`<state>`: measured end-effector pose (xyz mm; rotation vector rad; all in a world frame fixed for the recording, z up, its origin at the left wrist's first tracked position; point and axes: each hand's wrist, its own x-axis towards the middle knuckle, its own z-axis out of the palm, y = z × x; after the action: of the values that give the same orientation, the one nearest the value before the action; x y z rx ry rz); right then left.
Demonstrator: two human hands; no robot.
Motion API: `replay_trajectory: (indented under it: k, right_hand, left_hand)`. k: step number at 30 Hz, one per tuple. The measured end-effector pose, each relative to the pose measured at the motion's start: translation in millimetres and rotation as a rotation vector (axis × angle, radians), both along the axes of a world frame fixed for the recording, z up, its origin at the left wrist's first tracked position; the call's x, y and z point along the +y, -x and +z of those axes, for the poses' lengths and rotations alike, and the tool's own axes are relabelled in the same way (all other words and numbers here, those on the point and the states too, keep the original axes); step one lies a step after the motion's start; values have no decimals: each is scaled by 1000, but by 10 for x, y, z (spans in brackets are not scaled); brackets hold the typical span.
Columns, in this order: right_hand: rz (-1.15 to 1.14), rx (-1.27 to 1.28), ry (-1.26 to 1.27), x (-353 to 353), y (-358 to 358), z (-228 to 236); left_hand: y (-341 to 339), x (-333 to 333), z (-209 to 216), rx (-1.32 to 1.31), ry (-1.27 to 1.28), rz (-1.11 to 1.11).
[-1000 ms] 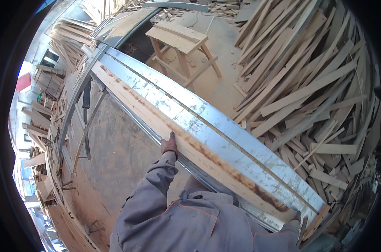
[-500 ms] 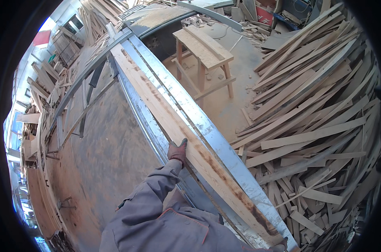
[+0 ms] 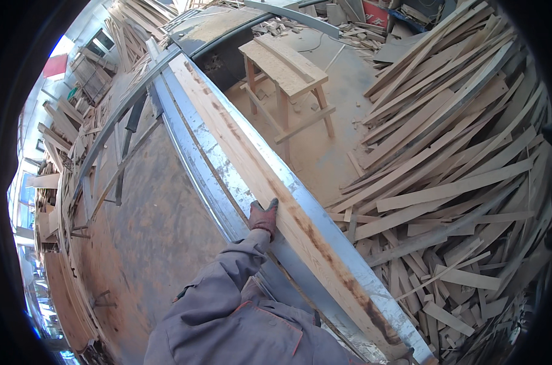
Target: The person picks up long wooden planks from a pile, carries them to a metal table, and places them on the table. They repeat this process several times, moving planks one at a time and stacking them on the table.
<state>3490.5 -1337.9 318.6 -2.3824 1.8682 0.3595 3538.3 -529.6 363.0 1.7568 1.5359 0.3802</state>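
Note:
A long wooden board (image 3: pixel 288 210) with a brown, rough-barked streak along it lies lengthwise on a long metal bed (image 3: pixel 343 243). My left hand (image 3: pixel 263 217), in a dark red and grey glove, grips the board's left edge near its middle, with the thumb over the top face. At the board's near end, by the lower rim, only a dark bit of my right hand (image 3: pixel 405 355) shows; its fingers are hidden. Left of the board, a narrow slot (image 3: pixel 203 152) runs along the metal bed.
A small wooden trestle bench (image 3: pixel 282 64) stands beyond the bed. Heaped wood strips (image 3: pixel 446 158) fill the right side. A curved metal frame (image 3: pixel 115 115) crosses the bed's far end on the left. Dusty sheet flooring (image 3: pixel 148 243) lies left of the bed.
The board has shifted right across the metal bed, uncovering more of the slot on its left. My left hand has moved slightly right with it.

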Motion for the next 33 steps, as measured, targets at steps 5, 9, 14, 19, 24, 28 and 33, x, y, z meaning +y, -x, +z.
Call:
replay_trajectory:
  k: [5, 9, 14, 19, 24, 28, 33]
  right_hand:
    - [-26, -2, 0, -31, -43, -28]
    - [-33, 0, 20, -15, -122, -33]
    - [-25, 18, 61, 69, -242, -40]
    - [-7, 30, 80, 143, -375, -44]
    - [-24, 31, 92, 121, -442, -40]
    - [-40, 35, 98, 60, -459, -50]
    - [-48, 27, 102, -56, -441, -89]
  left_hand:
    - [-178, 157, -69, -86, 47, -13]
    - [-213, 201, -151, -103, 65, -25]
    - [-217, 124, -295, -204, 5, -62]
    - [-149, -55, -268, -261, 28, -52]
    - [-118, -260, -160, -209, 2, -62]
    - [-258, -210, -159, -229, -23, -50]
    - [-388, -45, -200, -151, -65, -75]
